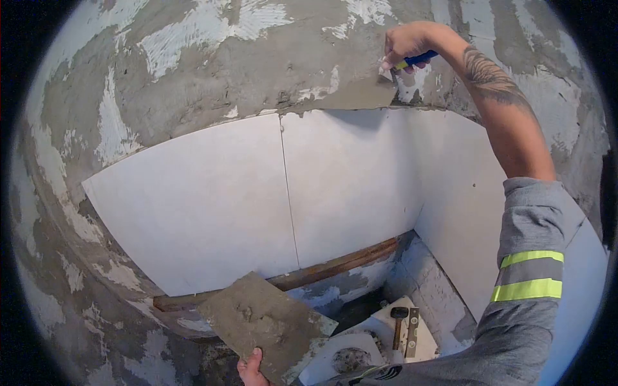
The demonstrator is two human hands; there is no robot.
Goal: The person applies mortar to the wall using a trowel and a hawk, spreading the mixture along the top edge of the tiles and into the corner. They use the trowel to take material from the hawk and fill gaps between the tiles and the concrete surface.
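Observation:
My right hand (407, 46) is raised high against the rough wall and grips a trowel with a blue and yellow handle (418, 60). Its blade (386, 74) presses a fresh grey patch of mortar (351, 96) just above the top edge of the white wall tiles (351, 180). My left hand (251, 370) is low at the bottom edge and holds a flat board (267, 321) smeared with grey mortar, thumb on its lower edge.
Two large white tiles (206, 206) sit side by side on the wall, with another on the right side wall (463, 199). A wooden batten (335, 264) runs under them. Below lie a black rubber mallet (399, 318) and a level (412, 331) on a white surface.

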